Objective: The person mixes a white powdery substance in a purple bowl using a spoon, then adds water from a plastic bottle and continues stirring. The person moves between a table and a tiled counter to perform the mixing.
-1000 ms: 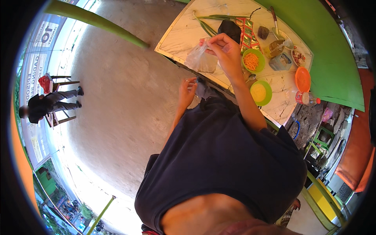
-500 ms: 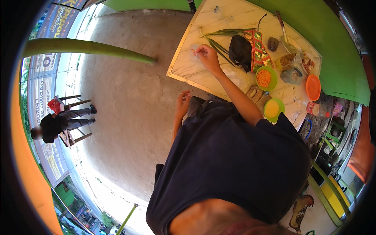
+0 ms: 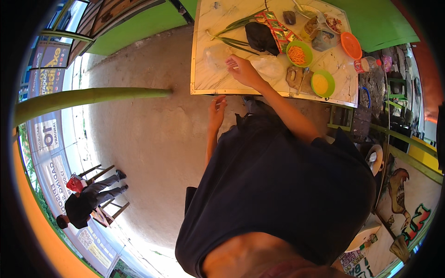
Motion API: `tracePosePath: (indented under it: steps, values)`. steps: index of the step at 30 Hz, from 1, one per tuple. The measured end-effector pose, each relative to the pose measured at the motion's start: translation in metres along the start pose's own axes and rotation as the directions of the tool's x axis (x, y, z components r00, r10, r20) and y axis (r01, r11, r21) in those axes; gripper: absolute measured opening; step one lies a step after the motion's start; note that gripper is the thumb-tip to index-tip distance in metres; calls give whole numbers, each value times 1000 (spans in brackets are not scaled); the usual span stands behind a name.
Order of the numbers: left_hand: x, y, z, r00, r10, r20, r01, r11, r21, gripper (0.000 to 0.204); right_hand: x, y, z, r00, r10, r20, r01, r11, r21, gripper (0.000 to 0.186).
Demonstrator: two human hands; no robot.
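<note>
My right hand is over the near left part of the marbled table, its fingers bent together; what they hold, if anything, is too small to make out. Just left of it lies a clear plastic bag, and another clear bag is on its right. Off the table's near edge hangs my left hand, loosely curled with fingers slightly apart and nothing visible in it. Beyond the right hand are green onions and a black plastic bag.
A green bowl of orange strips, a green bowl of pale yellow contents, a wooden board, red sachets and an orange bowl stand on the table. A green pole and a seated person are at left.
The view has turned, so the table appears higher and further left. My right hand has drawn back from beside the left clear bag toward the table's near edge. The left hand stays low.
</note>
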State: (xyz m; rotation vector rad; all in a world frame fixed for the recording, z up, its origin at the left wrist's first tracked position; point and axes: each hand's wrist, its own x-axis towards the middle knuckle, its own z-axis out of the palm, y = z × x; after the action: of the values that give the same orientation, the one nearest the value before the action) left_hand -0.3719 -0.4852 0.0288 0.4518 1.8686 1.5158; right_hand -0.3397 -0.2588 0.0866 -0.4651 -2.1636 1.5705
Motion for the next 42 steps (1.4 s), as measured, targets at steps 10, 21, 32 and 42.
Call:
tracePosePath:
  steps: [10,21,32,42]
  values:
    - [-31,-2,82,927,-36,374,67,995,-71,17,-229,-12,-58,841,517,-162,-450,833,322,17]
    - [6,-78,278,812,38,583,-166,972,168,28,-373,23,-131,662,647,-379,-429,741,516,16]
    - [46,-98,417,986,-133,100,34,749,662,24,-524,43,-272,534,701,-473,-365,696,618,19]
    - [-30,-46,388,961,250,-117,-240,967,89,21,-572,73,-374,545,682,-488,-333,710,620,24]
